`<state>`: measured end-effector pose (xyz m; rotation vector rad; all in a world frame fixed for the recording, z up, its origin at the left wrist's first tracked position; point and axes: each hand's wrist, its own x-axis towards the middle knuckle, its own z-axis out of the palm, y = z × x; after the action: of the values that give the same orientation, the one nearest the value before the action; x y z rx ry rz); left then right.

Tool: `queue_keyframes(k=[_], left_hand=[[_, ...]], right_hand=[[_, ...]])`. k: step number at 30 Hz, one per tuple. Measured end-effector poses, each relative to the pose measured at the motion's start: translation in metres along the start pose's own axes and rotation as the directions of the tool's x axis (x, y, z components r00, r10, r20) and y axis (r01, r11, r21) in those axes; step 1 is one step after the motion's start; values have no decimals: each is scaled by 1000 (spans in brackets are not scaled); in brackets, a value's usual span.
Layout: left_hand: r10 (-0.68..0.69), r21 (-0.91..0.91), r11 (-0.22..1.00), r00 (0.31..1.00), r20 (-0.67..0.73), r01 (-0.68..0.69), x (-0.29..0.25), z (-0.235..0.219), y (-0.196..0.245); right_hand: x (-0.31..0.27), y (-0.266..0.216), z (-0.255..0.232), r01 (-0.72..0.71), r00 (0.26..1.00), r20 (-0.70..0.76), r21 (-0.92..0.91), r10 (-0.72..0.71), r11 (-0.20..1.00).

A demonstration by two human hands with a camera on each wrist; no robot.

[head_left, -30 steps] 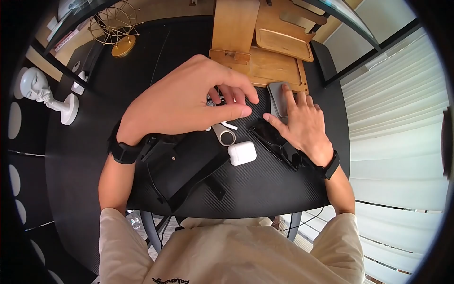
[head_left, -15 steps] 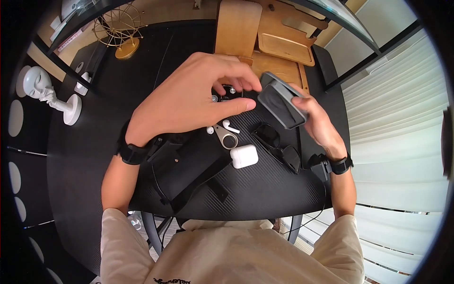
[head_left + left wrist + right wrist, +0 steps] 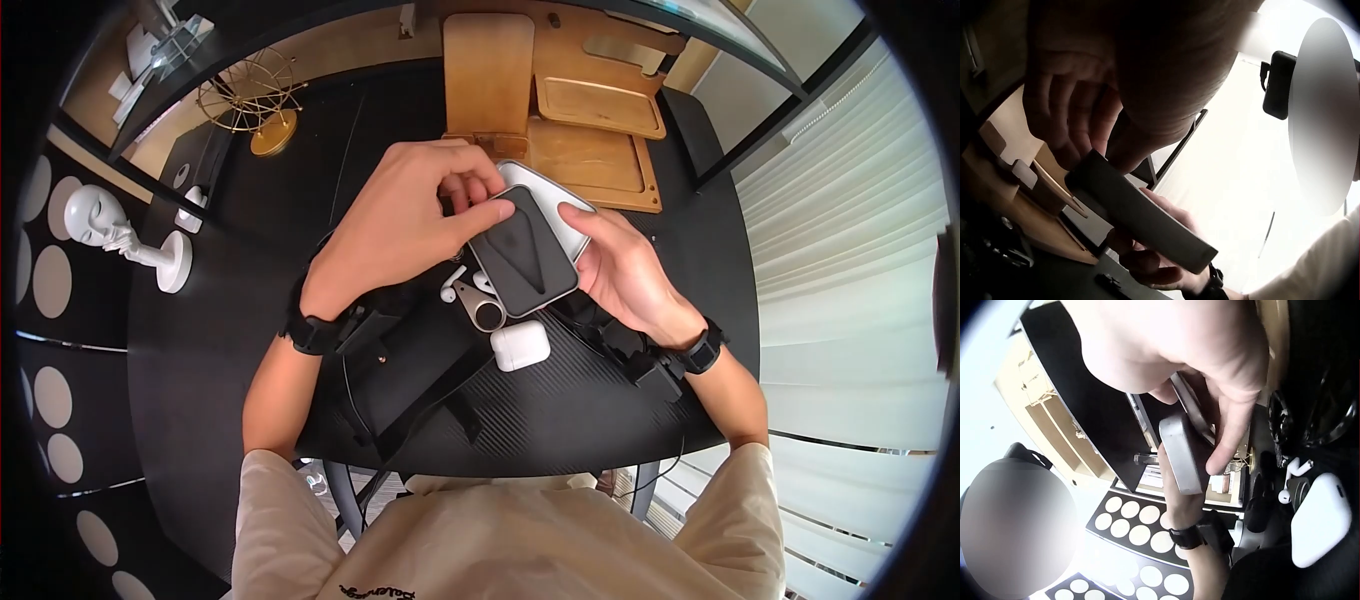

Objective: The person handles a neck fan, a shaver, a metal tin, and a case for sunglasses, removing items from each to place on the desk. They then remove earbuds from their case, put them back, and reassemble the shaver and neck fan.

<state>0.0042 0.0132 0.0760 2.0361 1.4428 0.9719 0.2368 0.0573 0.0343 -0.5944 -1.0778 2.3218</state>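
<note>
A small flat metal tin is in two pieces between the hands. My left hand [image 3: 395, 220] pinches the dark-lined piece [image 3: 525, 255] at its upper corner, thumb over the edge; its black lining has an angular recess. Behind it, my right hand [image 3: 635, 275] grips the pale, shiny-lined piece [image 3: 548, 190], thumb on its rim. The two pieces overlap in the head view. Their grey outer side [image 3: 1147, 215] shows in the left wrist view. Below them lie a white earbud case [image 3: 521, 346], an earbud [image 3: 452, 283] and a metal ring-ended tag [image 3: 485, 312].
Black sunglasses [image 3: 590, 325] lie partly hidden by the right wrist. A black pouch [image 3: 420, 370] is under the left forearm. A wooden stand [image 3: 590, 165] is at the back; a white figurine [image 3: 170, 262] and a gold wire ornament [image 3: 273, 132] stand left.
My right hand lifted the tin from the table beside the stand and brought it left to my left hand. The tin has come apart, and my left hand has taken hold of one piece.
</note>
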Motion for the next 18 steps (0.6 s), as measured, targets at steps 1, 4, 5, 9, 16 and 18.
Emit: queue_keyframes(k=[1,4,5,9,16,18], left_hand=[[38,-14,999,999,-26,-38,1,2,-1],[3,36,999,999,-42,-2,2,-2,4],[1,36,999,999,-33,0,2,2,3],[-64,59,997,994,85,59,-2,19,3],[-71,44,996,997,-19,72,2,10,-5],[-73,93,993,997,27,70,0,3,1]], right_hand=[[2,2,-6,16,997,-76,-21,-17,1000],[-1,3,-4,32,984,-172,-50,-41,998],[-1,1,1,38,981,-186,-68,-50,997],[-4,1,8,-39,999,13,-99,40,994],[-1,-3,8,35,990,-112,-421,-90,906],[0,-6,5,35,987,-124,-449,-101,893]])
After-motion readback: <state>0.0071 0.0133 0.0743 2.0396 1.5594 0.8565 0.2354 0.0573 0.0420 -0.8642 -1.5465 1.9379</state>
